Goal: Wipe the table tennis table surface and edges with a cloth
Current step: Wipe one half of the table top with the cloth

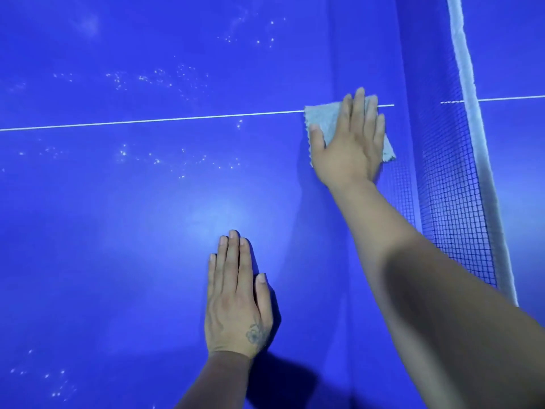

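The right hand (351, 143) lies flat with straight fingers on a pale grey cloth (321, 119), pressing it down onto the blue counter (118, 231); the grip is released, nothing curled round the fabric. The thumb points away from the net, resting on the cloth's upper face. The cloth sits right beside the net (445, 178), spread over the thin white line (147, 121) that runs across the counter, so the line disappears under it and shows again for a short stretch on the net side. One corner of the cloth sticks out from under the palm toward the net, touching or nearly touching the mesh's foot; which one cannot be told.

The right forearm reaches in along the net, covering part of the mesh's lower edge.

The left hand (236, 296) is well away from the net, flat on the bare counter with fingers straight and close together, holding nothing. A small flower mark shows on its back, near the thumb.

The net is dark mesh topped by a white band (469, 113), and it stands directly in the cloth's way on that side. Beyond the net the white line carries on over the far half.

Farther from the net, scattered bright droplets (165, 79) or specks dot the counter on both sides of the line.
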A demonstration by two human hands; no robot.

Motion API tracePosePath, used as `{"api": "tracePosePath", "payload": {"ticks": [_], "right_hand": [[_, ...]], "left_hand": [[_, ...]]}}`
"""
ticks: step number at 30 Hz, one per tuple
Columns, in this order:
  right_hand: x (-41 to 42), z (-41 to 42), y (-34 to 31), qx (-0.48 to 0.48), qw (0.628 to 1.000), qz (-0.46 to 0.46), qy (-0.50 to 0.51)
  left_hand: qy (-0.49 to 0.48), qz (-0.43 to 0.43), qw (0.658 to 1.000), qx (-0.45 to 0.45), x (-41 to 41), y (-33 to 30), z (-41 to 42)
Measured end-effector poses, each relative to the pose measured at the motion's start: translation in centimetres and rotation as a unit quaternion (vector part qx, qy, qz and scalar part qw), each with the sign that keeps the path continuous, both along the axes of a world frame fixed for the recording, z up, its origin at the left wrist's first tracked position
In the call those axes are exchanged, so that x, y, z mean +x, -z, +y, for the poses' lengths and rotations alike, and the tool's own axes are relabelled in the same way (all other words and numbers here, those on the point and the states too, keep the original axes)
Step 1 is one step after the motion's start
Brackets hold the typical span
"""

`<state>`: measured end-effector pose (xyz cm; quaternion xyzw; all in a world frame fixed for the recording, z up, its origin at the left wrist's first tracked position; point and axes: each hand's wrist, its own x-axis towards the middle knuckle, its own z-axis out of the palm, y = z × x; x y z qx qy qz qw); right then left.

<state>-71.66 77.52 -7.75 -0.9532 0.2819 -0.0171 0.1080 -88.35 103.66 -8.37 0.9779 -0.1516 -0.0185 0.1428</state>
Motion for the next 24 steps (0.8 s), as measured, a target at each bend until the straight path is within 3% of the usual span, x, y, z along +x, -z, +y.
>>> {"api": "tracePosePath", "payload": {"ticks": [8, 11, 13, 18, 24], "right_hand": [[0.3, 10.1, -0.8, 0.042, 0.988, -0.017, -0.149], [-1.9, 9.4, -2.3, 0.071, 0.982, -0.099, -0.141], [-4.2, 6.9, -2.8, 0.033, 0.984, -0.136, -0.106], [-11.2, 0.9, -0.7, -0.008, 0.999, -0.036, -0.036], [-11.4, 0.8, 0.1, -0.05, 0.998, 0.009, -0.029]], "left_hand": [[-0.004, 0.001, 1.0, -0.006, -0.1, 0.2, -0.1], [-0.005, 0.001, 1.0, -0.009, -0.1, 0.3, -0.1], [0.002, -0.007, 1.0, -0.009, -0.1, 0.4, -0.1], [0.001, -0.013, 1.0, -0.017, -0.2, 0.4, 0.1], [-0.003, -0.009, 1.0, -0.028, -0.1, 0.3, 0.1]]}}
